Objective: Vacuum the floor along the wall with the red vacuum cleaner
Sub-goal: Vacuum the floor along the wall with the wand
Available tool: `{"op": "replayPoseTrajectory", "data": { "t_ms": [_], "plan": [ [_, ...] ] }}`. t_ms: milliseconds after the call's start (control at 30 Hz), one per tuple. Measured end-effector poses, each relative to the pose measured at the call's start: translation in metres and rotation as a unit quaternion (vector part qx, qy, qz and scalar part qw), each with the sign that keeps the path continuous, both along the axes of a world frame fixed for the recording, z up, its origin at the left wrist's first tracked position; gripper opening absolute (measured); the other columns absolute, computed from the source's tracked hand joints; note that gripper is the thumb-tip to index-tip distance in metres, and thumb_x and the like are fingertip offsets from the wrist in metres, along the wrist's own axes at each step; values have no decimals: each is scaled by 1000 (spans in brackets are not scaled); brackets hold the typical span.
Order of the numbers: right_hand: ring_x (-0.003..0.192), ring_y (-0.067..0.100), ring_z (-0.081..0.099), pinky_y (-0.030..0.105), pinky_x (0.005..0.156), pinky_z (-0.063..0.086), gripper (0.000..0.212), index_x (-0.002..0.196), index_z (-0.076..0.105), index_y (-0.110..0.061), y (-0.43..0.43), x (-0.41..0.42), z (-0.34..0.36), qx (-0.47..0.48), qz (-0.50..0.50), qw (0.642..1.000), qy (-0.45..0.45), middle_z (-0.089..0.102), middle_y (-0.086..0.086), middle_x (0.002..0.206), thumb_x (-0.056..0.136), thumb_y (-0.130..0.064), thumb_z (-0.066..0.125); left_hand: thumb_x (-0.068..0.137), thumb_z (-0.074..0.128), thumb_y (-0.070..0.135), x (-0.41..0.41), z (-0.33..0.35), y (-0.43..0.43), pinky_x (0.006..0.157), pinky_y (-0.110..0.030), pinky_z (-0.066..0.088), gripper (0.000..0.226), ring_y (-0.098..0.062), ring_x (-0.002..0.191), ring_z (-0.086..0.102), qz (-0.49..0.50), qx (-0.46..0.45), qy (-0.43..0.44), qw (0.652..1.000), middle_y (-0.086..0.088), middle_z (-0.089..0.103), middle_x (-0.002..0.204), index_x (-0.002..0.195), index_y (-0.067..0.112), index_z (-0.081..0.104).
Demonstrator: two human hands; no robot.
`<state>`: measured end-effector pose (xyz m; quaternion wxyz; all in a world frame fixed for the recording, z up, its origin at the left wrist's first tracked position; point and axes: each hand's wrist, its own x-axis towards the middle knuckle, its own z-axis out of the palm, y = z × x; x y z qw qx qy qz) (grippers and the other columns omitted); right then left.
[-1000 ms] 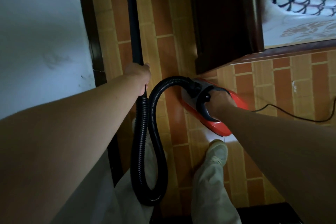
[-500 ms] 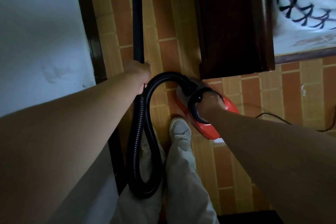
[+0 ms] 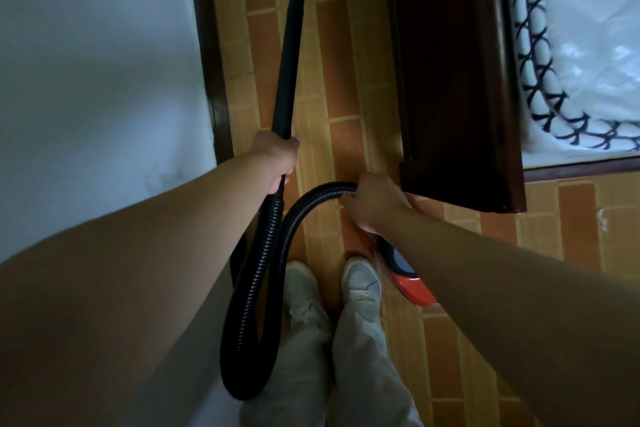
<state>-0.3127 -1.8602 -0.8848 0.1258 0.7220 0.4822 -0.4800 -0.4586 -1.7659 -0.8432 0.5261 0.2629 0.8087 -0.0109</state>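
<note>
Left hand [image 3: 277,159] around vacuum wand [image 3: 288,62]

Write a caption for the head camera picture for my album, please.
Left hand grips the black wand near the wall while the right hand holds the red vacuum cleaner.

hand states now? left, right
Left hand: closed, gripping the black wand.
Right hand: closed, gripping the red vacuum cleaner.
</note>
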Motion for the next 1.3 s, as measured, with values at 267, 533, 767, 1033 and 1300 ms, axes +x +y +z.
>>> {"op": "replayPoseTrajectory", "data": {
  "t_ms": [267,533,767,1033,1300],
  "plan": [
    [92,25,66,41,91,57,29,99,66,-11,113,-60,87,-113,-354,845,384,68,10,97,106,-31,45,100,63,33,-2,43,80,76,-37,58,44,-29,87,64,13,48,-34,998,-16,64,94,133,4,55],
    [85,22,59,35,76,50,31,121,60,-15,196,-101,92,-89,-399,801,437,63,8,98,105,-39,50,101,61,35,-22,57,185,84,-35,50,41,-19,75,53,58,84,-120,988,-6,55,76,130,6,57],
    [77,19,55,36,74,47,42,137,55,-18,289,-104,96,-34,-400,821,406,59,3,89,105,-45,48,107,50,32,-22,71,277,80,-32,49,28,-15,65,48,106,99,-189,971,-5,50,78,122,8,54],
    [83,22,54,38,80,45,27,121,63,-21,364,-82,117,41,-355,881,310,59,7,91,105,-36,48,107,50,30,-10,83,348,78,-31,50,31,-15,67,49,191,78,-261,943,-5,51,81,133,14,54],
    [70,22,61,32,63,49,48,106,61,-20,387,-43,111,109,-233,956,138,65,9,91,97,-64,46,102,59,34,12,75,369,103,-42,51,26,-21,102,69,119,86,-233,961,-3,68,92,122,17,61]
  ]
}}
